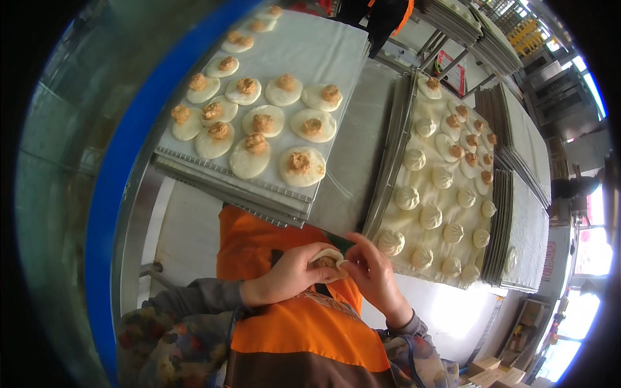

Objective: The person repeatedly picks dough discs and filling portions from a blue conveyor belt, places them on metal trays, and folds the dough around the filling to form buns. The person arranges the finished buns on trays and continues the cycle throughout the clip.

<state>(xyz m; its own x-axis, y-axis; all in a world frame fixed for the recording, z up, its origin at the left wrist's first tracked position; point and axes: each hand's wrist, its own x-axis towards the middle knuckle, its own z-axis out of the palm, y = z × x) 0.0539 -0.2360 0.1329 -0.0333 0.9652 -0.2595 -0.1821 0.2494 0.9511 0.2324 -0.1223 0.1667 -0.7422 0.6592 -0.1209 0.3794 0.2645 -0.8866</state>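
Note:
In front of my orange apron, a partly closed filled bun [326,262] rests in my left hand [291,275], whose fingers and thumb cup it from the left. Brown filling shows through its open top. My right hand [370,268] pinches the dough edge on the bun's right side. Beyond my hands, on the left, flat dough rounds [299,169] topped with mounds of filling lie on a pale tray [304,48]. To the right, a cloth-lined tray [394,258] bears several pleated buns [431,216], with more topped rounds [447,147] at its far side.
A blue-edged barrier [116,187] curves along my left. Between the trays runs a bare metal surface [352,142]. Stacked trays [524,226] stand at the right, with more stacks [453,19] farther back. Cardboard boxes [495,375] sit at the lower right. Part of another person [375,16] shows at the top.

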